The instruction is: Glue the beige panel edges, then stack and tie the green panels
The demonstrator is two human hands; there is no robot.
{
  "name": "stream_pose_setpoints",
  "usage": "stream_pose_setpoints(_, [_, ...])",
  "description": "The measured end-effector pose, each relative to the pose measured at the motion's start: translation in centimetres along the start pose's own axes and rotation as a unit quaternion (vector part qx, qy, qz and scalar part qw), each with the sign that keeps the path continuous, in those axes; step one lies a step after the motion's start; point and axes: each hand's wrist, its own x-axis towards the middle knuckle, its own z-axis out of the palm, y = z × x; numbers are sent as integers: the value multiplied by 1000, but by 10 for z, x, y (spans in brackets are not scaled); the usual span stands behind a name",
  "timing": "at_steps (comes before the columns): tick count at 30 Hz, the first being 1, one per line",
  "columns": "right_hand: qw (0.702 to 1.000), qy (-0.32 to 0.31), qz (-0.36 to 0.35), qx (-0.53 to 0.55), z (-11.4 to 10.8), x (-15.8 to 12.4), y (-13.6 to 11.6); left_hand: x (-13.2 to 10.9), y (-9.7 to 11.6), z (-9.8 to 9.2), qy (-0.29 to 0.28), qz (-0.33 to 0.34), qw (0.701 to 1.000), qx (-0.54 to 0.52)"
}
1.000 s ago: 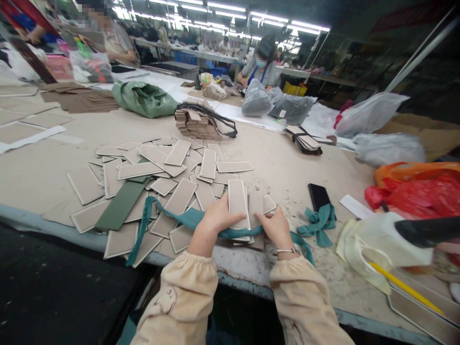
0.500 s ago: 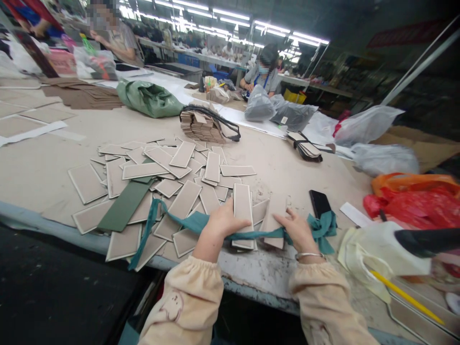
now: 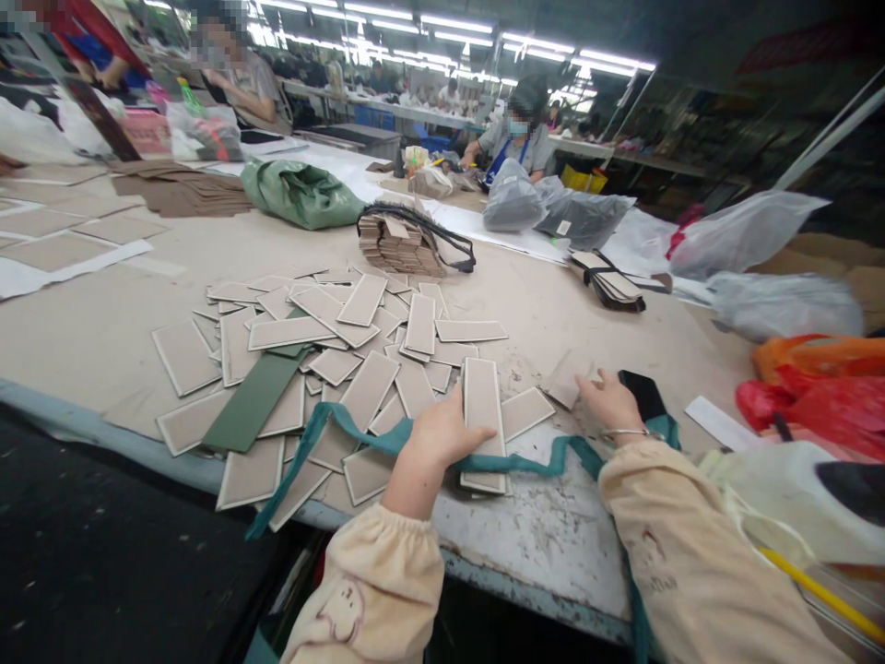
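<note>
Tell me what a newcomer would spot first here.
A sprawl of beige rectangular pieces covers the middle of the table, with one dark green strip lying among them. At the near edge, the left hand grips a small stack over a teal ribbon, while the right hand touches a single piece beside a black phone.

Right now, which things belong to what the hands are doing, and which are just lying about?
In use: left hand gripping the stacked tan pieces; teal strap across them; right hand on a loose piece; scattered tan pieces.
Lying about: black phone; green bag; tied bundle; red bag.
</note>
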Motion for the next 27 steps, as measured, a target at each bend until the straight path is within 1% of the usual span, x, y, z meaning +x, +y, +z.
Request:
stream_pose_setpoints(2, [998, -49, -27, -16, -2, -24, 5, 1, -1, -1, -1, -8, 1000, 9])
stream_pose_setpoints(4, [992, -94, -76, -25, -7, -57, 9, 1, -2, -1, 0, -9, 1000, 18])
stream_pose_setpoints(6, [985, -107, -133, -31, -12, -92, 7, 0, -2, -1, 0, -3, 1000, 20])
stream_pose_setpoints(9, [974, -113, -195, -8, -14, -135, -8, 0, -1, 2, 6, 3, 1000, 10])
stream_pose_setpoints(11, [968, -142, -208, 13, -7, -152, -21, 0, -1, 4, 15, -1, 1000, -4])
stream_pose_setpoints(13, [966, -177, -189, 10, 6, -159, -33, 0, 0, 6, 26, -1, 999, -24])
stream_pose_setpoints(15, [968, -198, -156, -10, 22, -158, -42, -1, 0, 8, 36, 7, 998, -48])
stream_pose_setpoints(18, [969, -214, -120, -29, 45, -147, -50, -1, -1, 10, 46, 14, 995, -86])
stream_pose_setpoints(20, [967, -231, -106, -33, 56, -138, -52, -1, -2, 11, 43, 10, 994, -104])
stream_pose_setpoints(24, [963, -262, -59, 6, 64, -123, -50, 1, -3, 12, 43, -16, 994, -104])
stream_pose_setpoints(27, [961, -272, -15, 52, 65, -120, -50, 1, -2, 13, 42, -17, 993, -110])
